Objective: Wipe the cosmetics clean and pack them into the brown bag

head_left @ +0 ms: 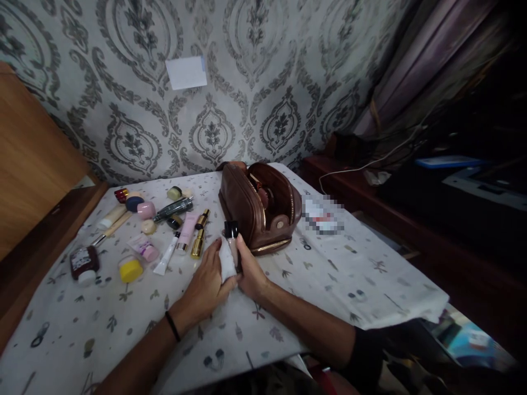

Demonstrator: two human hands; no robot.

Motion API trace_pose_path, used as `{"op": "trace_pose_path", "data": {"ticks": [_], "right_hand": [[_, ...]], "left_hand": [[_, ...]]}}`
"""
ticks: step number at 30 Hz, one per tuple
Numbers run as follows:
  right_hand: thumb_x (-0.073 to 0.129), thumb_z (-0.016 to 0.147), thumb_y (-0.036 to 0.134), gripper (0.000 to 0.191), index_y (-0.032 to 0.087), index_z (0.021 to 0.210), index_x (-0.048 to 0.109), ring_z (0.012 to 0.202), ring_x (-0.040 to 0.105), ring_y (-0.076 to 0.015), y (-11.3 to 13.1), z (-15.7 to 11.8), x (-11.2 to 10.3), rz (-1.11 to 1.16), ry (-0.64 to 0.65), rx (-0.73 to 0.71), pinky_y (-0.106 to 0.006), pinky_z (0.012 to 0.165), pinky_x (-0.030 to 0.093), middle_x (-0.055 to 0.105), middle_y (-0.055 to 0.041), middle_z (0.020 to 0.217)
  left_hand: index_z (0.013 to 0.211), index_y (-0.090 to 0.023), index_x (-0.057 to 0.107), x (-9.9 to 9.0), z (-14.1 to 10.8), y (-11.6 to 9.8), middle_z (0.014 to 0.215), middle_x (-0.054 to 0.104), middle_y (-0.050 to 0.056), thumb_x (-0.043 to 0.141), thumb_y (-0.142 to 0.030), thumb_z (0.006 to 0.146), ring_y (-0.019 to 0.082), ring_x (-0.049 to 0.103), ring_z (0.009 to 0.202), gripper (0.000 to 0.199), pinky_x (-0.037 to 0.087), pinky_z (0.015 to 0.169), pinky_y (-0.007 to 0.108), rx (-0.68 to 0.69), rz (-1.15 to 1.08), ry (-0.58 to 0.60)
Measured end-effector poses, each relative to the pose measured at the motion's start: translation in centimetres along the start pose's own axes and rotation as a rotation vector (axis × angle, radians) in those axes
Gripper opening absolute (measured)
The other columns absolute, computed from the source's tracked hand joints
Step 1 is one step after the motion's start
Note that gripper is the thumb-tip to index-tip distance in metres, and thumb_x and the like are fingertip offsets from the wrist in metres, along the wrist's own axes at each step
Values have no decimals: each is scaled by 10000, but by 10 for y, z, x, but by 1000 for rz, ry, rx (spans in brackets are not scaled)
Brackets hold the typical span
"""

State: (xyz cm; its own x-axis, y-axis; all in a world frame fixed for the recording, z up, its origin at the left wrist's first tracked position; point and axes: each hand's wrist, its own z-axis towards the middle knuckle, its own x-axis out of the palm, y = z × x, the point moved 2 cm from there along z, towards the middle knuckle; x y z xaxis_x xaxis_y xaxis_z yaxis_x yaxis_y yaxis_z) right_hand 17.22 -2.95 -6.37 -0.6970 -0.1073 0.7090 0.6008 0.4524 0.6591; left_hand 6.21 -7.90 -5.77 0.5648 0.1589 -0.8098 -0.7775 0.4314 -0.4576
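Observation:
My left hand is closed around a white tissue or cloth, pressed against the side of a small bottle. That bottle, a foundation bottle with a black cap and beige body, stands upright in my right hand, its lower part hidden by fingers and tissue. Just behind both hands sits a brown toiletry bag, unzipped, with a few dark items inside. Left of my hands lie a gold dropper bottle, a pink tube and a slim white tube.
Farther left are a yellow-lidded jar, a dark brown bottle, a makeup brush and several other cosmetics. A blurred-out white item lies right of the bag. The patterned tablecloth ends at the right edge.

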Motion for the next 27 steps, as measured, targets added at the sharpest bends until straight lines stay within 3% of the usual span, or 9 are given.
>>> {"op": "trace_pose_path", "data": {"ticks": [3, 6, 10, 13, 19, 23, 27], "right_hand": [[799, 646, 660, 561, 256, 1016, 679, 970, 672, -208, 2, 1, 3, 41, 23, -17, -321, 860, 524, 742, 17, 922], [863, 589, 602, 544, 252, 963, 678, 849, 660, -162, 5, 0, 5, 64, 12, -55, -260, 770, 517, 720, 45, 855], [894, 579, 541, 488, 220, 871, 671, 681, 598, -110, 7, -4, 6, 74, -7, -16, -206, 630, 463, 668, 64, 741], [875, 611, 540, 456, 193, 815, 662, 646, 585, -116, 7, -6, 8, 36, 13, 42, -218, 594, 436, 659, 45, 706], [850, 651, 497, 380, 180, 721, 652, 610, 574, -128, 0, -9, 15, -2, 100, 85, -242, 613, 429, 637, 43, 619], [892, 594, 462, 369, 191, 710, 669, 591, 559, -112, -2, -9, 16, 19, 83, 78, -218, 577, 416, 645, 54, 606], [889, 611, 473, 372, 180, 735, 697, 585, 570, -100, 1, -9, 15, 20, 93, 91, -202, 569, 431, 680, 35, 650]], "left_hand": [[1487, -113, 325, -1, 2, 2, 1495, 443, 224, 546, -268, 914, 349, 409, 1418, 634, 395, 1140, 569, 12, 77, -22], [1386, -101, 459, -7, 6, 1, 1375, 548, 200, 557, -284, 924, 339, 482, 1339, 506, 445, 1092, 549, 83, 184, -45], [1072, -126, 649, -19, 10, -8, 1071, 655, 132, 582, -362, 938, 306, 604, 1045, 280, 535, 924, 492, 227, 356, -86], [899, -156, 664, -28, 11, -19, 914, 628, 93, 593, -430, 926, 268, 585, 864, 285, 541, 798, 445, 269, 391, -152], [1046, -156, 611, -46, 12, -32, 1026, 626, 109, 517, -428, 966, 257, 579, 968, 298, 525, 833, 393, 280, 170, -356], [962, -177, 593, -49, 14, -22, 848, 623, 57, 526, -326, 962, 215, 604, 805, 163, 522, 717, 334, 234, 153, -400], [1093, -164, 562, -45, 14, -7, 914, 670, 85, 497, -274, 951, 249, 667, 869, 191, 537, 731, 350, 116, 280, -381]]}}
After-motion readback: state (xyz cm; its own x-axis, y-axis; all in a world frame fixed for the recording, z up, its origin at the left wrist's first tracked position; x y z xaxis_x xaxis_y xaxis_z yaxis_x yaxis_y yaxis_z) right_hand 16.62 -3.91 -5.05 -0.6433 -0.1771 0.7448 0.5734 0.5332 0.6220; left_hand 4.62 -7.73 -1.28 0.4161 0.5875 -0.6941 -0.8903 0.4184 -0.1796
